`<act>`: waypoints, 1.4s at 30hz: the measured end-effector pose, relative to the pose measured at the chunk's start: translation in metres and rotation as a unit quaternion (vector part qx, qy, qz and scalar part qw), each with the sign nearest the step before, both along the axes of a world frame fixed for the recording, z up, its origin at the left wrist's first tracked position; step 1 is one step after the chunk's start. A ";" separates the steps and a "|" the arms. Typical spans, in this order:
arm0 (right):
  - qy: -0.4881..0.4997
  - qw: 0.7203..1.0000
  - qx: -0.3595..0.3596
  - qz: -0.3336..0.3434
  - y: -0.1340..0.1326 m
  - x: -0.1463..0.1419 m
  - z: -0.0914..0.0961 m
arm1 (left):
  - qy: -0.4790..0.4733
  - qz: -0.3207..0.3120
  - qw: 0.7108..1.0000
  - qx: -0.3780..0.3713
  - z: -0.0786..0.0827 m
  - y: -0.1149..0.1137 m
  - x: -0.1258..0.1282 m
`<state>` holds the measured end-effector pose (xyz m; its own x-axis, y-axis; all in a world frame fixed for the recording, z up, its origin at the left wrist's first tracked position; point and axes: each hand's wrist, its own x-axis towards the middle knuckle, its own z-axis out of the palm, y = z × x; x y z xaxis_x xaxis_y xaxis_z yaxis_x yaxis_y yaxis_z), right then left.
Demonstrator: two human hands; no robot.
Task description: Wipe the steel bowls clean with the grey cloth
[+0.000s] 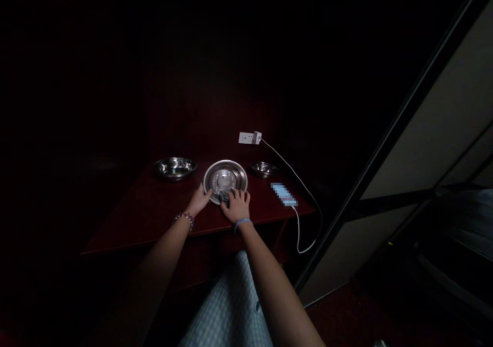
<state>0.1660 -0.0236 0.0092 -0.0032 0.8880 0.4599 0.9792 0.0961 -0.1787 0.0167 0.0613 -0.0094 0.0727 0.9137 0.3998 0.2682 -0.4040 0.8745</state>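
A shiny metal bowl (224,175) is tilted up toward me over the table, its inside facing me. My left hand (199,200) grips its left rim, the thumb on the near side and the other fingers hidden behind. Pressed against the lower inner wall is a crumpled dark grey-green cloth (224,196). My right hand (236,206) is closed over that cloth, at the bowl's lower right. A beaded bracelet circles the left wrist and a blue band the right one.
On the dark red table (142,218) stand a wide metal bowl (175,168) at left and a small metal bowl (263,170) at right. A phone (284,194) lies near the right edge. Its white cable (299,234) loops past the edge up to a wall socket (246,138).
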 end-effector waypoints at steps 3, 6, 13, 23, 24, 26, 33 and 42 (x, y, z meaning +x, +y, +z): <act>-0.008 0.999 -0.016 0.037 0.000 0.001 0.001 | -0.002 0.012 1.000 0.004 0.000 0.001 0.000; -0.015 0.996 -0.027 0.086 0.001 0.003 0.000 | 0.000 0.021 1.000 0.005 -0.001 0.002 0.000; -0.005 0.991 -0.034 0.133 0.004 0.005 0.000 | 0.034 0.052 0.998 -0.001 0.000 0.001 -0.002; 0.014 0.996 -0.029 0.086 0.007 0.004 -0.001 | 0.060 0.059 0.996 -0.006 0.003 -0.002 -0.002; 0.012 0.996 -0.028 0.087 0.007 0.004 -0.002 | 0.061 0.060 0.996 -0.007 0.003 -0.002 -0.002; 0.007 0.996 -0.026 0.088 0.007 0.005 -0.002 | 0.064 0.061 0.996 -0.009 0.004 -0.003 -0.002; 0.001 0.996 -0.025 0.090 0.008 0.005 -0.001 | 0.063 0.059 0.996 -0.014 0.010 -0.008 -0.002; 0.011 0.996 -0.025 0.090 0.008 0.006 -0.001 | 0.066 0.060 0.996 -0.021 0.015 -0.012 -0.001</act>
